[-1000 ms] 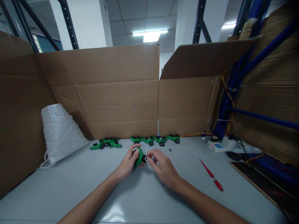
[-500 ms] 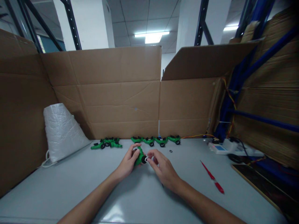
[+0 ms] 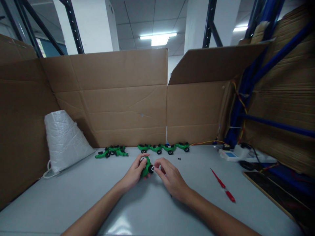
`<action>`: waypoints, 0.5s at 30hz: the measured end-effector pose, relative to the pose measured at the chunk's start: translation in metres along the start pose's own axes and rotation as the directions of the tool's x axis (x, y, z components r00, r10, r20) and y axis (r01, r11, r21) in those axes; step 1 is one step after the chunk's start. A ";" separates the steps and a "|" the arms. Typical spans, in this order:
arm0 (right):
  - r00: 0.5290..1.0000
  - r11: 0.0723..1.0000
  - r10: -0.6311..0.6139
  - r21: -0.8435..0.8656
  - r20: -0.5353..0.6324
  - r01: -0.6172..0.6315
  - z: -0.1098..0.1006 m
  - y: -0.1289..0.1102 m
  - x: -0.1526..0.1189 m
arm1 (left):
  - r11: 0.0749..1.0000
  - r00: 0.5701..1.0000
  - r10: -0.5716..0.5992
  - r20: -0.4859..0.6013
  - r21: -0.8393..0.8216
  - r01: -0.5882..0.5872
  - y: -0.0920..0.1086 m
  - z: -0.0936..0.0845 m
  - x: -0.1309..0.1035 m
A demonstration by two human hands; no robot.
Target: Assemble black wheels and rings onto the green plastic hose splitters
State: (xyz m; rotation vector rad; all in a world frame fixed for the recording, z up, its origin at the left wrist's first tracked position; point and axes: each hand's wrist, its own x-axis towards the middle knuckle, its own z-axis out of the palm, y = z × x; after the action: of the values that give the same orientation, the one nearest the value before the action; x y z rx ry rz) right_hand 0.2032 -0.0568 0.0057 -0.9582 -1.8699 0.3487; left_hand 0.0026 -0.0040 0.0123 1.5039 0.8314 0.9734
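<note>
My left hand (image 3: 134,172) is closed around a small green toy vehicle (image 3: 147,166), whose black wheel (image 3: 151,169) faces right. At the centre of that wheel shows a small white round piece (image 3: 153,168). My right hand (image 3: 171,177) pinches at this white piece with thumb and forefinger; the fingertips partly cover it. Behind my hands, several similar green toy vehicles (image 3: 156,149) with black wheels stand in a row along the cardboard. More green toy parts (image 3: 112,151) lie in a cluster to the left. A small black ring (image 3: 179,159) rests on the table beyond my right hand.
A red pointed tool (image 3: 222,185) lies on the grey table (image 3: 197,209) to the right. A silvery padded bag (image 3: 65,141) leans at the left. Cardboard walls (image 3: 128,108) enclose the back and sides. A white power strip (image 3: 236,155) with cables sits at the right rear.
The white piece sits closer in to the wheel than before, with my right fingertips moved slightly left. The whole view has shifted slightly; the other things lie as they were.
</note>
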 end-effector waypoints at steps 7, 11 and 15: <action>1.000 1.000 -0.024 -0.004 -0.006 0.024 0.000 -0.002 0.001 | 0.999 0.996 -0.037 0.078 -0.033 0.040 -0.014 -0.004 0.005; 0.999 0.999 -0.047 -0.013 0.001 0.047 0.001 -0.002 0.001 | 0.998 0.997 -0.042 0.071 -0.038 0.045 -0.014 -0.004 0.005; 0.999 0.999 -0.046 -0.005 0.001 0.046 0.001 -0.001 0.001 | 0.998 0.997 -0.056 0.045 -0.039 0.058 -0.009 -0.001 0.003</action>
State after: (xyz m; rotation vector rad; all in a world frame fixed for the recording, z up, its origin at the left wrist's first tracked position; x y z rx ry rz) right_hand 0.2017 -0.0564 0.0062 -0.9170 -1.8913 0.3164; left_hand 0.0028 0.0007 0.0037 1.4542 0.8141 0.9066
